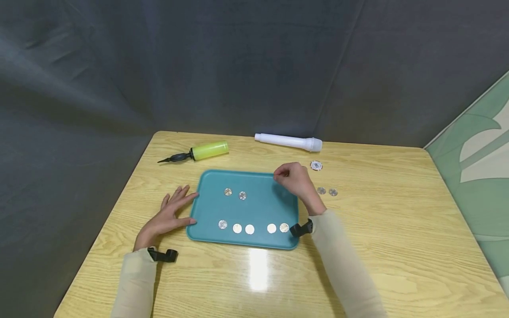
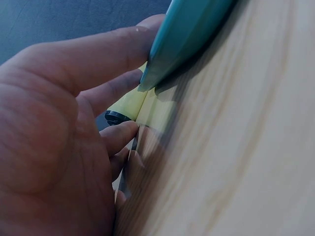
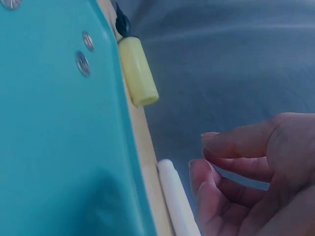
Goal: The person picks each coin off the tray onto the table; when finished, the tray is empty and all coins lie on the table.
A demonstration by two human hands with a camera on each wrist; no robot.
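The left hand [image 1: 167, 217] spreads its fingers at the left edge of the teal tray [image 1: 246, 210]; thumb and index fingertip touch its rim. In the left wrist view, index finger and thumb lie along the tray's side. Above the tray's far right corner is the right hand [image 1: 293, 179], fingers bent and fingertips drawn close together; I cannot tell whether something thin is between them. On the tray lie two silvery coins, one coin [image 1: 228, 192] beside another coin [image 1: 242, 195], and a nearer row of several shiny coins [image 1: 249, 229].
Right of the tray, a coin [image 1: 321, 191] and another coin [image 1: 333, 192] lie on the wooden table [image 1: 397, 221]. A white poker chip [image 1: 316, 165] is farther back. Behind the tray lie a yellow-green hand pump [image 1: 210, 150] with a black nozzle and a white toy microphone [image 1: 286, 141].
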